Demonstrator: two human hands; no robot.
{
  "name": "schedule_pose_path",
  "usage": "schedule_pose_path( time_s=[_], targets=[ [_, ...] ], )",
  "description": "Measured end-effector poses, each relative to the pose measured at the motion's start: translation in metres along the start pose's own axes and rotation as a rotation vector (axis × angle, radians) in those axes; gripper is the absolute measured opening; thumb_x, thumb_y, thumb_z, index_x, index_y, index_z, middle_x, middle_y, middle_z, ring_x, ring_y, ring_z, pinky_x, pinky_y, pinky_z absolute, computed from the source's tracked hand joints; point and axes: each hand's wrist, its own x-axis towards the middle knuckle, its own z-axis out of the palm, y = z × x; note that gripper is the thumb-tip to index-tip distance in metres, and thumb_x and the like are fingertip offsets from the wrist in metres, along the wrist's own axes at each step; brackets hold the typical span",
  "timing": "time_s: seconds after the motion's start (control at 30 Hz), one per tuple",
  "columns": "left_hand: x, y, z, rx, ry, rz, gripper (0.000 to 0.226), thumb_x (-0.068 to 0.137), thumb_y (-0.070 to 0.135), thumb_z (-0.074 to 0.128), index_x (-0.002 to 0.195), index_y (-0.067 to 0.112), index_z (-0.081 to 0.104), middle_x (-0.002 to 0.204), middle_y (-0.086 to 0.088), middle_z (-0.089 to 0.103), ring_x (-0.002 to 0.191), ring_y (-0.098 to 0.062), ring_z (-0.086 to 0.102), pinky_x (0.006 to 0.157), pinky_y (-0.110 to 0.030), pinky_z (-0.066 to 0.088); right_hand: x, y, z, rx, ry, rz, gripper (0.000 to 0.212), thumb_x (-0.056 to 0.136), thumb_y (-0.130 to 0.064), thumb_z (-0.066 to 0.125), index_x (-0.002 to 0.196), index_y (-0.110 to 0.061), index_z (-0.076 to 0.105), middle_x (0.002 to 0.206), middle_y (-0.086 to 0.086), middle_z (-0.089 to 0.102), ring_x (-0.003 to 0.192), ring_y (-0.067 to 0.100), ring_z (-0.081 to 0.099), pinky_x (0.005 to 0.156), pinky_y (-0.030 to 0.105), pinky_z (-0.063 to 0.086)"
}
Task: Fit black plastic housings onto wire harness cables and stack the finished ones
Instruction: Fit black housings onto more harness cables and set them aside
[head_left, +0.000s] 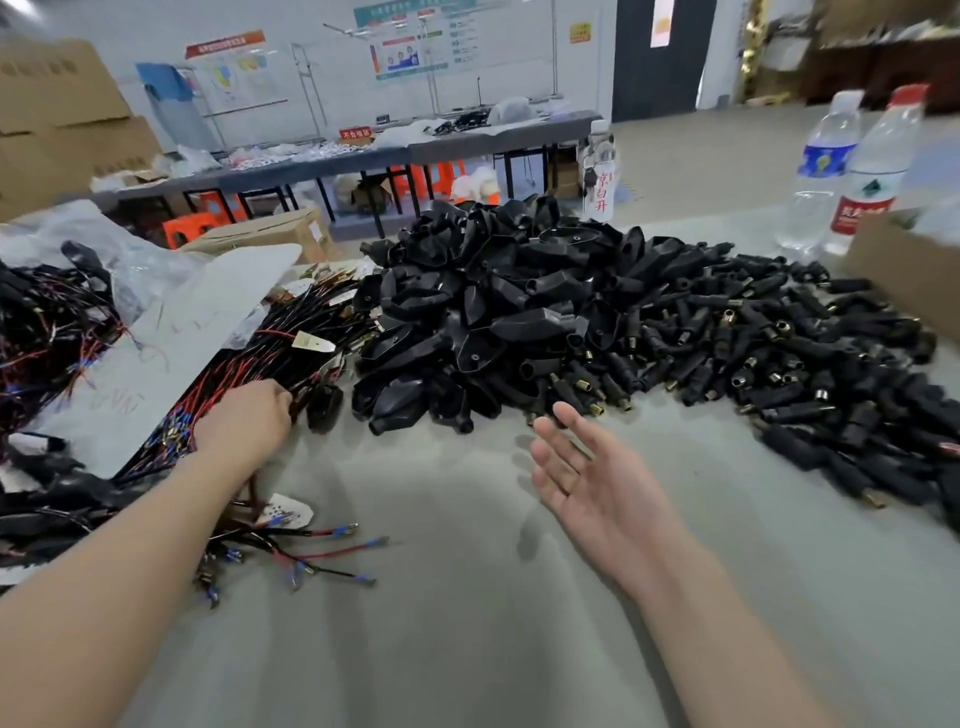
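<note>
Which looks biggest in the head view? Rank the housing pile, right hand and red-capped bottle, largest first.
1. housing pile
2. right hand, though nearness to the camera inflates it
3. red-capped bottle, farther away

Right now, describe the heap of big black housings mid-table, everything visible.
The heap of housings is a loose mound of glossy black plastic shells, teardrop-shaped with a short tube end, some with a small hole, lying every way up. It rests on the grey table, wires against its left edge, small brass-tipped plugs against its right. The open right hand hovers near its front, apparently not touching.
</note>
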Motion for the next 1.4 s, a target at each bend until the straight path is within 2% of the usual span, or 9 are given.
schedule_pose_path(
  time_s=[0.17, 0.4, 0.53, 0.7, 0.83, 0.93, 1.07, 1.27, 1.4],
  targets=[
    [-0.002, 0.031, -0.048, -0.398, 0.175, 0.056, 0.032, 0.1, 0.025, 0.04, 0.099, 0.006, 0.065, 0.098, -0.02, 0.07, 0.089, -0.039, 0.063, 0.081, -0.043, 0.048, -0.004, 0.0, 0.004, -0.231, 0.115, -0.257, 0.021, 0.1, -0.012, 0.053, 0.109, -0.019, 0.071, 0.088, -0.003, 0.074, 0.075, 0.012, 0.069, 0.06, 0.026, 0.057],
    [-0.044, 0.106, -0.168, -1.068, 0.524, 0.382, 0.021, 0.102, 0.034, 0.036, 0.094, 0.027, 0.055, 0.064, 0.009, 0.061, 0.048, -0.007, 0.049, 0.05, -0.024, 0.041, -0.011, 0.004, 0.009, -0.471, 0.208, -0.403, 0.026, 0.1, -0.013, 0.052, 0.105, -0.028, 0.072, 0.094, -0.012, 0.073, 0.088, 0.014, 0.067, 0.063, 0.024, 0.053],
    [-0.07, 0.119, -0.172, -1.361, 0.486, 0.176, 0.024, 0.1, 0.03, 0.031, 0.097, 0.017, 0.051, 0.071, 0.006, 0.069, 0.055, -0.005, 0.05, 0.06, -0.03, 0.041, -0.015, 0.004, 0.011, -0.471, 0.203, -0.408, 0.024, 0.099, -0.012, 0.054, 0.104, -0.027, 0.073, 0.088, -0.017, 0.074, 0.084, 0.012, 0.069, 0.059, 0.019, 0.053],
    [-0.12, 0.112, -0.077, -1.532, 0.295, -0.216, 0.02, 0.101, 0.022, 0.036, 0.091, 0.024, 0.053, 0.074, 0.003, 0.058, 0.039, -0.006, 0.038, 0.038, -0.021, 0.031, -0.019, 0.007, 0.017, -0.344, 0.135, -0.323, 0.022, 0.102, -0.017, 0.051, 0.111, -0.024, 0.07, 0.099, 0.001, 0.076, 0.085, 0.018, 0.074, 0.06, 0.027, 0.057],
    [-0.142, 0.097, -0.014, -1.418, 0.059, -0.376, 0.024, 0.101, 0.025, 0.042, 0.084, 0.016, 0.056, 0.072, -0.002, 0.055, 0.049, -0.013, 0.053, 0.054, -0.032, 0.043, -0.023, 0.007, 0.018, -0.231, 0.095, -0.242, 0.025, 0.103, -0.019, 0.046, 0.117, -0.017, 0.066, 0.106, 0.008, 0.076, 0.089, 0.025, 0.074, 0.059, 0.032, 0.06],
    [-0.147, 0.09, 0.006, -1.068, 0.065, -0.361, 0.027, 0.099, 0.032, 0.044, 0.101, 0.007, 0.056, 0.103, -0.014, 0.057, 0.097, -0.035, 0.059, 0.079, -0.042, 0.041, -0.024, 0.006, 0.019, -0.177, 0.098, -0.224, 0.023, 0.103, -0.022, 0.049, 0.115, -0.011, 0.066, 0.105, 0.013, 0.075, 0.082, 0.025, 0.074, 0.061, 0.032, 0.061],
    [-0.167, 0.107, 0.009, -0.553, 0.298, 0.103, 0.04, 0.096, 0.017, 0.053, 0.134, 0.005, 0.055, 0.141, -0.02, 0.044, 0.128, -0.035, 0.041, 0.109, -0.044, 0.03, -0.021, 0.008, 0.019, -0.204, 0.111, -0.193, 0.02, 0.102, -0.019, 0.052, 0.11, -0.008, 0.065, 0.096, 0.014, 0.074, 0.075, 0.023, 0.073, 0.062, 0.029, 0.061],
    [-0.179, 0.119, 0.022, -0.55, -0.001, 0.699, 0.025, 0.101, 0.031, 0.049, 0.118, 0.026, 0.066, 0.106, 0.016, 0.066, 0.103, -0.005, 0.055, 0.101, -0.023, 0.034, -0.019, 0.006, 0.017, -0.192, 0.11, -0.247, 0.02, 0.103, -0.016, 0.05, 0.111, -0.006, 0.066, 0.084, 0.011, 0.075, 0.073, 0.02, 0.073, 0.062, 0.025, 0.06],
    [-0.177, 0.119, 0.026, -0.625, 0.002, 0.701, 0.02, 0.102, 0.028, 0.05, 0.112, 0.027, 0.067, 0.101, 0.017, 0.066, 0.097, -0.004, 0.057, 0.09, -0.03, 0.043, -0.021, 0.0, 0.014, -0.307, 0.129, -0.331, 0.02, 0.102, -0.014, 0.049, 0.109, -0.014, 0.069, 0.092, 0.006, 0.077, 0.084, 0.021, 0.075, 0.065, 0.026, 0.06]
  ],
)
